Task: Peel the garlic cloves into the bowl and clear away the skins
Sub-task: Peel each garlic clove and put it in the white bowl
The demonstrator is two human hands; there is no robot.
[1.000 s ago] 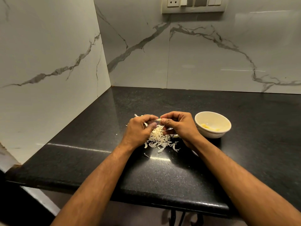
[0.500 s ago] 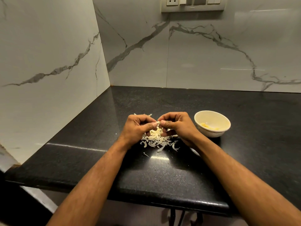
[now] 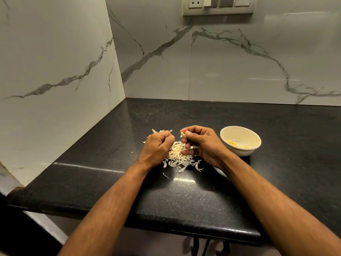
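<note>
A pale garlic clove is pinched between the thumb and fingers of my right hand, held just above the counter. My left hand is curled a short way to the left of it, its fingertips pinched together; a sliver of skin may be in them, too small to tell. Beneath and between both hands lies a heap of white garlic skins. A cream bowl stands to the right of my right hand, with a few peeled yellowish cloves at its bottom.
Everything rests on a black speckled counter set in a corner of white marble walls. Its front edge runs below my forearms. A switch and socket panel is mounted on the back wall. A small dark scrap lies near the skins.
My hands were joined on the clove; now they have come apart. The left hand has drawn back to the left, and the right hand keeps the clove.
</note>
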